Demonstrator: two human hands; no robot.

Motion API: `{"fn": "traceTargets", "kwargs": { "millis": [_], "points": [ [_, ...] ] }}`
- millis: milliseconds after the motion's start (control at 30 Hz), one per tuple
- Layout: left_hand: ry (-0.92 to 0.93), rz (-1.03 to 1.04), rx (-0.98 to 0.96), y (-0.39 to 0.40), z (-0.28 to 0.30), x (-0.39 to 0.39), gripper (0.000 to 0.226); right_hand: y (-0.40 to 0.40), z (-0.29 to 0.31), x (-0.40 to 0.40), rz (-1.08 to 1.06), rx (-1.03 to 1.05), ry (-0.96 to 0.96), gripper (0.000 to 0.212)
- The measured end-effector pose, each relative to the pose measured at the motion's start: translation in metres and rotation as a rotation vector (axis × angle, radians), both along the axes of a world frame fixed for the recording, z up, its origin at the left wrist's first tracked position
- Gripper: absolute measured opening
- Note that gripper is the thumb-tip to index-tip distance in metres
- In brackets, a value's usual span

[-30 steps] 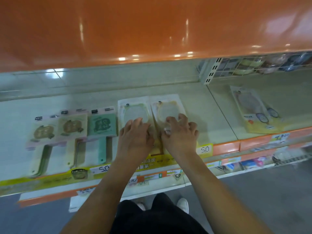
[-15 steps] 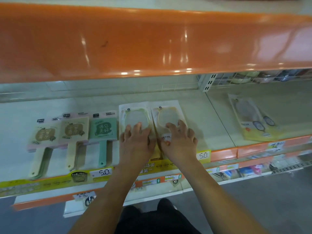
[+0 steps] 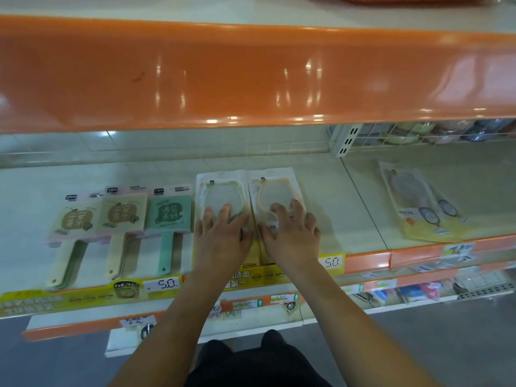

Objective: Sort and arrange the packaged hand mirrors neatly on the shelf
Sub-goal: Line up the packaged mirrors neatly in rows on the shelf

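Since 1 second ago both hands slid toward 12 o'clock: left hand (image 3: 220, 236) flat, open on the green-rimmed mirror pack (image 3: 222, 191), right hand (image 3: 290, 233) spread on the yellow-rimmed mirror pack (image 3: 275, 188). The packs touch mid-shelf (image 3: 321, 196); alignment looks nearly finished.

Shelf (image 3: 321, 196) w/ pkgd hand mirrors (image 3: 173, 213) lying flat in row.

Both hands (image 3: 257, 236) slid slightly farther up mirror packs (image 3: 248, 191); fingers spread flatter.
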State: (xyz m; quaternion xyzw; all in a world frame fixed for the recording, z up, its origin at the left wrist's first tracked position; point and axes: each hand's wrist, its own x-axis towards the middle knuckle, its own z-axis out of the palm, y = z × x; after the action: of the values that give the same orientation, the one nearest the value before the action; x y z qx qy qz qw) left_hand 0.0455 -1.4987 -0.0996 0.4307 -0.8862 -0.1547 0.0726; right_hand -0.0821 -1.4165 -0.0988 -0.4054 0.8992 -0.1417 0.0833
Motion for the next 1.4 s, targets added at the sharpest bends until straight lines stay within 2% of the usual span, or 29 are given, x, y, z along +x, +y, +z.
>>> {"fn": "traceTargets", "kwargs": {
  "millis": [233, 467, 800, 900, 1067, 1233, 1400],
  "points": [
    [-0.018, -0.003, -0.033, 0.004, 0.000, 0.001, 0.047, 0.002, -0.004, 0.000, 0.020, 0.004, 0.025, 0.052],
    [-0.023, -0.025, -0.084, 0.001, 0.002, 0.004, 0.041, 0.001, -0.003, -0.001, 0.028, 0.035, 0.041, 0.053],
    [-0.056, -0.077, -0.031, -0.003, 0.002, 0.013, 0.043, -0.001, -0.006, 0.007, 0.008, -0.004, 0.059, 0.051],
    [-0.055, -0.078, -0.004, -0.005, 0.011, 0.012, 0.039, 0.007, -0.005, 0.007, 0.025, -0.001, 0.006, 0.055],
    [0.061, -0.110, 0.017, 0.002, 0.024, -0.012, 0.044, 0.023, 0.004, -0.005, -0.116, -0.202, 0.025, 0.059],
    [0.176, -0.215, -0.005, 0.019, 0.022, -0.049, 0.045, 0.049, 0.007, -0.035, -0.224, -0.171, 0.042, 0.055],
    [0.110, -0.311, 0.051, 0.054, 0.023, -0.104, 0.046, 0.085, 0.002, -0.080, -0.320, -0.218, 0.044, 0.053]
  ]
}}
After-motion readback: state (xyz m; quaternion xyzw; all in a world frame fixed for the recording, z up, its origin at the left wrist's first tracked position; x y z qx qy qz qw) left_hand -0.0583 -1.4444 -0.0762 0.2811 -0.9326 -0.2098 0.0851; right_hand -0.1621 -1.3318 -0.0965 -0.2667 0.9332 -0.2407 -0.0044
